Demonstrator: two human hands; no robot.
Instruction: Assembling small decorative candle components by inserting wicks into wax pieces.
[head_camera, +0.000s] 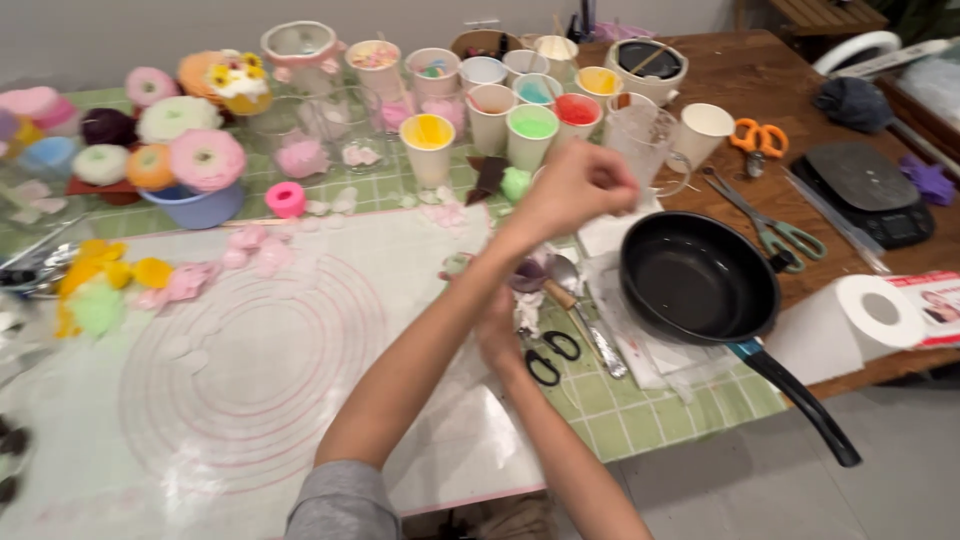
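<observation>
My arms are crossed over the table. My left hand (580, 185) reaches to the right with its fingers bunched closed, just in front of a clear measuring jug (645, 145) and a green-filled paper cup (532, 135); I see nothing in it. My right hand (500, 335) lies lower, mostly hidden under my left forearm. It is beside a small purple cup (527, 275) and a metal spoon (567, 272), and I cannot tell its grip. Small black scissors (552, 357) lie just right of it.
A black frying pan (700, 280) sits at the right, beside a paper towel roll (850, 325). Green-handled scissors (785, 238), orange scissors (760, 137) and a black scale (865, 190) are behind it. Paper cups of coloured wax line the back. Flower-shaped pieces (175, 150) and a white ringed mat (250, 370) fill the left.
</observation>
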